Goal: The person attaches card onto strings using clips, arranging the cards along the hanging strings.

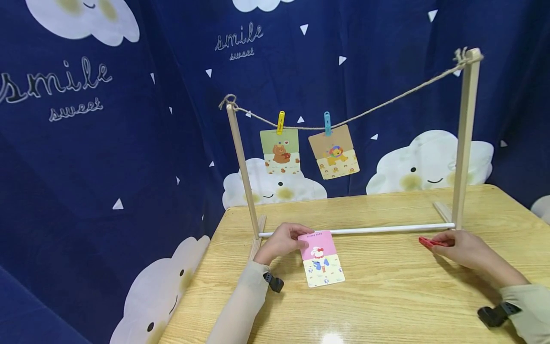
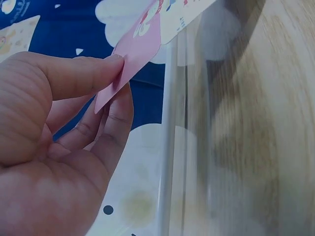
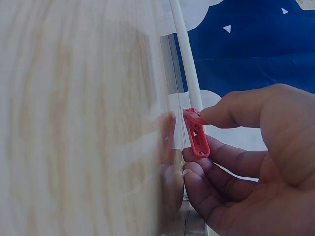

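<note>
My left hand (image 1: 283, 242) pinches the pink top of a card (image 1: 322, 260) between thumb and fingers. The card is pink above and cream below, with a white rabbit on it. In the left wrist view, the thumb lies on the card's pink face (image 2: 140, 46) with fingers behind. On the right, my right hand (image 1: 466, 248) holds a red clothespin (image 3: 196, 132) between thumb and fingers, low over the table. A green bear card (image 1: 279, 143) hangs from the twine (image 1: 388, 102) by a yellow clothespin (image 1: 280, 123). Beside it, a blue clothespin (image 1: 327, 123) holds a tilted brown lion card (image 1: 333, 153).
The twine runs between a left wooden post (image 1: 242, 167) and a taller-looking right post (image 1: 466, 138). A white rod (image 1: 386, 229) joins them low down, just behind the hands. The wooden table (image 1: 386, 296) lies underneath, and a dark blue cloud-print curtain (image 1: 180, 71) hangs behind and to the left.
</note>
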Demonstrator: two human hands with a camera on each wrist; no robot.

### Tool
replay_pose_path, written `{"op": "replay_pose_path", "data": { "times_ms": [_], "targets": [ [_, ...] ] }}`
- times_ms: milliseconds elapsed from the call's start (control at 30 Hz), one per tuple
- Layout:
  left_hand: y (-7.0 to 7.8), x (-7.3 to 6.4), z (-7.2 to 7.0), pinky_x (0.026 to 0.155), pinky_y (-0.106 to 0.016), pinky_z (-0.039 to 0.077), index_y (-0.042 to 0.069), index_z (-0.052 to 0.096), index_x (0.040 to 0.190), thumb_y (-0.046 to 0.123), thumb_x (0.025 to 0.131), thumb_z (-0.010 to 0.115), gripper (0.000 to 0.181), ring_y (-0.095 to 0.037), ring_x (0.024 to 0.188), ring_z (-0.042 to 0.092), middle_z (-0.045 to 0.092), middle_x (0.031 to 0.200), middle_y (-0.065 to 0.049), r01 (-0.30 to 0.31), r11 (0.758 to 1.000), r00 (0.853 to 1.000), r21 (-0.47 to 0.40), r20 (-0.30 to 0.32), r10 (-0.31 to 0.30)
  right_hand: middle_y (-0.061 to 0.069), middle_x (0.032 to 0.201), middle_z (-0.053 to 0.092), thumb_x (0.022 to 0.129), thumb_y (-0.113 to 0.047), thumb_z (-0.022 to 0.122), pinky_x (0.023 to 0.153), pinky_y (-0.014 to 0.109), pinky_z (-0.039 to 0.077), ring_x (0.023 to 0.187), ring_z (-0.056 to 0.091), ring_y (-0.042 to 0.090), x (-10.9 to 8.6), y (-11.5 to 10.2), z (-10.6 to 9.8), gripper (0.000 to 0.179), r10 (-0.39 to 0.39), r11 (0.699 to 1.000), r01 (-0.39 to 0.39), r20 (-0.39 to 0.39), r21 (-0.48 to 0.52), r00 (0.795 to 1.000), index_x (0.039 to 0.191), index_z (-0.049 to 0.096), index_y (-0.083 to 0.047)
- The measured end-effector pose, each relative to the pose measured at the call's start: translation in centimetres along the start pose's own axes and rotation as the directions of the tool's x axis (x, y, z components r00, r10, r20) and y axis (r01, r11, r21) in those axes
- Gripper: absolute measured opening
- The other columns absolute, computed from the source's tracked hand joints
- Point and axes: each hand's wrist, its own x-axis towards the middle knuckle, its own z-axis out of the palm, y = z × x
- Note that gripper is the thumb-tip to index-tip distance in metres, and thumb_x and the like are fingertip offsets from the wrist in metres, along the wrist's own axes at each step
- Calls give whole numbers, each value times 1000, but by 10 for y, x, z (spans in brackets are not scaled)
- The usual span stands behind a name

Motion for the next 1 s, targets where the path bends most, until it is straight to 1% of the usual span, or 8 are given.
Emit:
{"op": "replay_pose_path", "data": {
  "times_ms": [133,300,567,700,867,1000],
  "targets": [
    [1,1,-1,73,-26,57,13,77,120,-2,88,77,35,-11,87,70,76,106,0,-7,1000,1000,-8,-2,7,9,92,73,93,-25,77,69,37,46,83,61,19,0,0,-1,28,1,1000,-1,3,-8,1000,105,74,-1],
    [3,0,-1,75,-26,57,14,78,120,0,88,77,35,-10,88,70,75,108,2,-17,1000,1000,10,-15,17,8,91,72,93,-25,77,68,37,45,82,59,19,1,0,-1,28,1,1000,-1,4,-4,1000,107,74,0],
    [8,-1,0,75,-27,58,12,77,120,-2,90,73,33,-11,88,71,76,107,-1,-32,999,999,-14,-19,32,6,91,71,92,-28,77,67,35,44,81,58,18,0,2,0,32,5,1000,-6,17,8,1000,108,74,0],
    [10,-1,0,76,-27,59,10,76,121,-1,91,73,32,-11,88,71,76,108,-2,-51,999,998,-4,-25,51,5,90,70,92,-28,77,67,33,43,80,56,18,0,3,2,34,11,1000,-12,17,10,1000,110,73,1],
    [11,0,0,76,-26,58,12,77,121,0,92,73,31,-11,88,71,76,108,0,-58,998,998,10,-30,58,5,89,69,93,-27,77,66,34,43,80,55,18,-1,1,0,34,18,1000,-18,11,15,1000,110,73,3],
    [12,0,0,76,-26,58,14,77,120,1,91,75,31,-11,87,71,76,107,0,-62,998,997,4,-41,62,6,89,70,93,-26,76,67,35,43,80,55,18,-1,0,1,33,17,1000,-18,7,19,1000,109,73,3]
  ]
}}
